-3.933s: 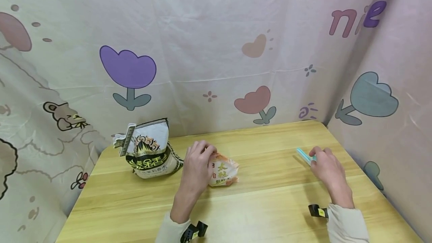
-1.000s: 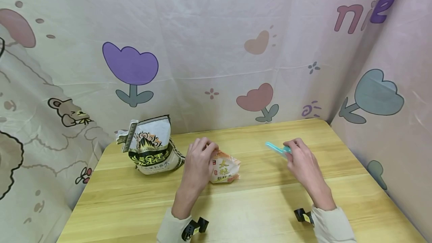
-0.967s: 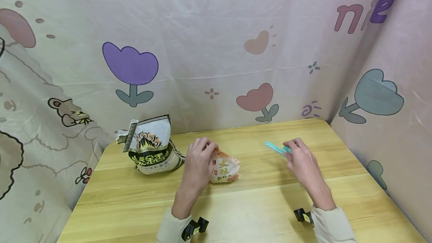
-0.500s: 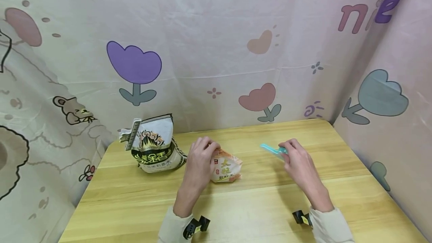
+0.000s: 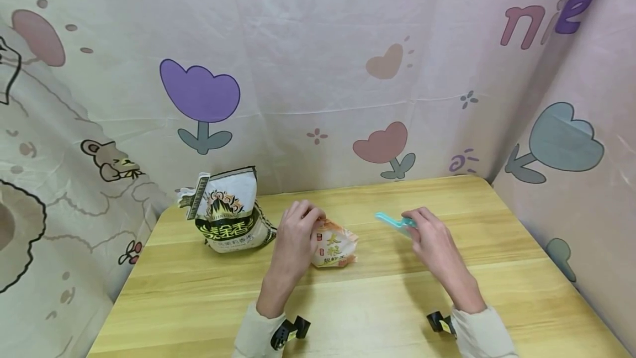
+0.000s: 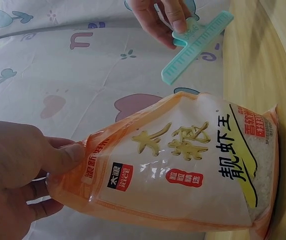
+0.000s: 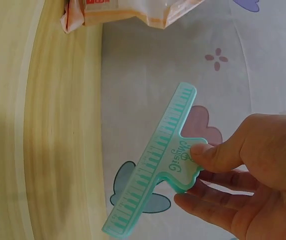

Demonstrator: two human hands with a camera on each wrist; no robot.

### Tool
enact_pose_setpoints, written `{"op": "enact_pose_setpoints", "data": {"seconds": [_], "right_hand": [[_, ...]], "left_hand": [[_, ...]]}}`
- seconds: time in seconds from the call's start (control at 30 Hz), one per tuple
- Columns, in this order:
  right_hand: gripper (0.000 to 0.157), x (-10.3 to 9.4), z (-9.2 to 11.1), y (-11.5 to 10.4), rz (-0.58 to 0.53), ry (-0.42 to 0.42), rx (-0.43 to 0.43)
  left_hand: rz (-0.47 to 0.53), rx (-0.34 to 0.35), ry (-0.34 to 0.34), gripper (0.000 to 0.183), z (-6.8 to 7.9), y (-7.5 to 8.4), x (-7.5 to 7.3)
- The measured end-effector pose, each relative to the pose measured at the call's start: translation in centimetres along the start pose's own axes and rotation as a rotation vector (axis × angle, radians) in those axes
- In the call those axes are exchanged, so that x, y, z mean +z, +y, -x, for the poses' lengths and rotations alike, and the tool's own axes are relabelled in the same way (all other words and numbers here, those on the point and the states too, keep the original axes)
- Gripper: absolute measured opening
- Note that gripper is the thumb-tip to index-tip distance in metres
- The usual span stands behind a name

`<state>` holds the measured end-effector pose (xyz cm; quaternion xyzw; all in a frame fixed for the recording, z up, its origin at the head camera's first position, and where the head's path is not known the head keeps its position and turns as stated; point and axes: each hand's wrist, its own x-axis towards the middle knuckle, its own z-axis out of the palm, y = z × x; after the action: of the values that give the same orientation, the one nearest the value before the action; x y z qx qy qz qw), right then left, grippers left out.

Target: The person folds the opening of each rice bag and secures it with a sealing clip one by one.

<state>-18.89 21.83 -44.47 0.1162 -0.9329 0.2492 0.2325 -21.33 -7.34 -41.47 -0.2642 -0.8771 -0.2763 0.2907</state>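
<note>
My left hand [image 5: 296, 239] pinches the folded orange top of a small rice bag [image 6: 168, 165], which stands on the table. White and orange, the bag has a window at its base with rice grains showing. My right hand [image 5: 437, 245] holds a turquoise bag clip [image 7: 155, 162] with piano-key print by its handle, thumb on one side and fingers on the other. In the head view the clip [image 5: 392, 220] is to the right of the rice bag, apart from it and raised above the table.
A larger rice bag [image 5: 231, 231] stands at the back left, its top closed by a white clip [image 5: 197, 198] with piano-key print. The wooden table [image 5: 377, 314] meets a patterned cloth [image 5: 298, 87] at its back and sides.
My right hand has carried the turquoise clip leftward, from the right side of the table closer to the small rice bag. My left hand keeps its pinch on the bag top.
</note>
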Motion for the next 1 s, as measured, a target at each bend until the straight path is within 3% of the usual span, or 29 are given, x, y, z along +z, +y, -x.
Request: {"op": "enact_pose_setpoints", "data": {"seconds": [1.0], "right_hand": [[0.030, 1.4, 0.0, -2.4, -0.045, 0.000, -0.093]], "left_hand": [[0.001, -0.004, 0.004, 0.016, 0.0, -0.1, 0.1]]}}
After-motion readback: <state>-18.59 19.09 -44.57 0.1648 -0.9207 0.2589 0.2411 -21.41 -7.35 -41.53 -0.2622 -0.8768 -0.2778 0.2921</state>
